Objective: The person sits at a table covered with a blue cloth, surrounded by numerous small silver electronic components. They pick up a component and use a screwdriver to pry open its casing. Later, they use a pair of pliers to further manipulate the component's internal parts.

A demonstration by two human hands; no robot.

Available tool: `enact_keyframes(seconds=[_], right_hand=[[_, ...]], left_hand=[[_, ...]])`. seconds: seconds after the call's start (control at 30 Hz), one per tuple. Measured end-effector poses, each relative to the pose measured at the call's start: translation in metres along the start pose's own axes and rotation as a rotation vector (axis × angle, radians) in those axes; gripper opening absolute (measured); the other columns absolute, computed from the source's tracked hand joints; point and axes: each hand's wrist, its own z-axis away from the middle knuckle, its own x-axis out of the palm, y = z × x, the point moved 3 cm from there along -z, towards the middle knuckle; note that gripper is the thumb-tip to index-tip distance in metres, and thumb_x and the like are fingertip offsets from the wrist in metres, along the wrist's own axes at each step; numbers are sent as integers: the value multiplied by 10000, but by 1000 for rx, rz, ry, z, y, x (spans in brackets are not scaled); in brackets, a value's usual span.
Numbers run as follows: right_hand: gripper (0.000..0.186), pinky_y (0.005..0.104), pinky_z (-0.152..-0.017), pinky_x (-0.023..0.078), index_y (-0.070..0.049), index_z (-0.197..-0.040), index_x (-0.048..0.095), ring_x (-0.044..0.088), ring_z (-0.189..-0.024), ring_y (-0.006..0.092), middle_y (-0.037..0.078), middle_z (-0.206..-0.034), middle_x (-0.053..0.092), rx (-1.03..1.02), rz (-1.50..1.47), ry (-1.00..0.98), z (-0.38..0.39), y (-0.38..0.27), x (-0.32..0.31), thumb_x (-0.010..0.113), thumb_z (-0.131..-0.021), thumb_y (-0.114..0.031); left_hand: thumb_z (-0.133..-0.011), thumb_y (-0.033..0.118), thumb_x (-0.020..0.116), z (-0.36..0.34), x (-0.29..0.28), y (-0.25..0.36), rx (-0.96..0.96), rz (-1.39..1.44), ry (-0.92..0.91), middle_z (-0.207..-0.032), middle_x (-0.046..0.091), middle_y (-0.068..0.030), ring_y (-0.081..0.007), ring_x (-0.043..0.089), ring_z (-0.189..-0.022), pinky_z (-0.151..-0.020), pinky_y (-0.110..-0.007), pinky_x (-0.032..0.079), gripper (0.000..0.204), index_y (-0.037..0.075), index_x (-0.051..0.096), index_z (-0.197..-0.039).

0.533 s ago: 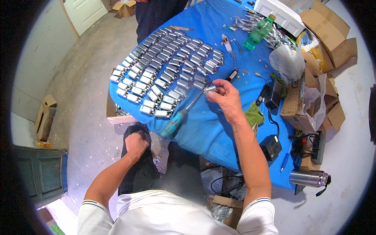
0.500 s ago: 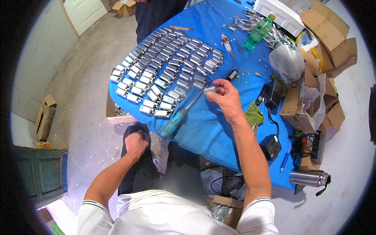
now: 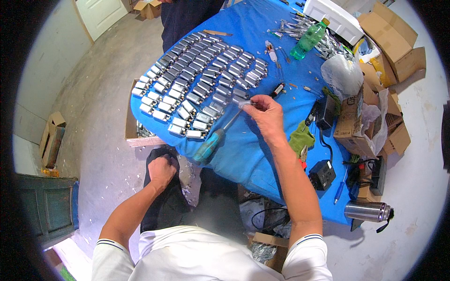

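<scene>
My right hand [image 3: 265,117] pinches a small silvery rectangular piece [image 3: 243,104] above the blue-covered table, at the tip of a teal-handled screwdriver [image 3: 209,144] that lies on the cloth. Many similar silver pieces with small fittings at one end [image 3: 182,107] stand in rows left of that hand. My left hand [image 3: 159,171] is closed on my dark trouser leg below the table edge; what it holds, if anything, is hidden.
Around the blue table [image 3: 248,173] are a green bottle [image 3: 307,40], white foam box [image 3: 333,18], cardboard boxes [image 3: 349,131], green cloth [image 3: 302,138], black power adapters [image 3: 321,174] and a steel flask [image 3: 365,210]. Another person in dark trousers [image 3: 185,21] stands opposite.
My right hand has shifted slightly up and left with the silvery piece, toward the rows. My left hand stays on my leg.
</scene>
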Motion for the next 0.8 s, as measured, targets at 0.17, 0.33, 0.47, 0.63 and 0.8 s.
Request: enact_keyframes(seconds=[0.17,0.33,0.47,0.63,0.8], right_hand=[[267,260,-638,488,7,-912,668,592,-691,100,45,-747,650,-119,192,68,2,-1,10,774,-722,-147],[258,259,-617,483,2,-917,673,583,-663,100,45,-738,650,-165,310,238,1,-8,-13,760,-737,-162],[270,234,-549,466,30,-949,656,579,-631,96,53,-763,651,3,161,329,-7,7,-47,748,-765,-145],[300,230,-509,483,50,-999,632,601,-616,110,79,-785,659,142,-39,194,5,0,-28,728,-791,-143],[299,247,-527,487,62,-989,644,620,-623,129,83,-768,664,84,87,78,8,-2,8,725,-788,-144]], left_hand=[[-774,232,582,2,1,-5,23,34,28,-732,623,-232,-408,612,-711,-650,-487,477,235,5,623,-726],[-748,221,585,2,0,-6,24,6,13,-738,629,-221,-400,616,-715,-656,-488,480,211,14,619,-719],[-780,249,560,2,-5,0,28,-28,-24,-770,647,-211,-385,632,-728,-675,-477,496,234,30,643,-758],[-816,280,553,2,-7,1,21,-20,-8,-758,646,-211,-388,632,-718,-671,-479,496,275,28,639,-748],[-806,265,556,0,3,-7,35,-33,11,-758,648,-208,-385,633,-721,-672,-478,497,257,30,637,-738]])
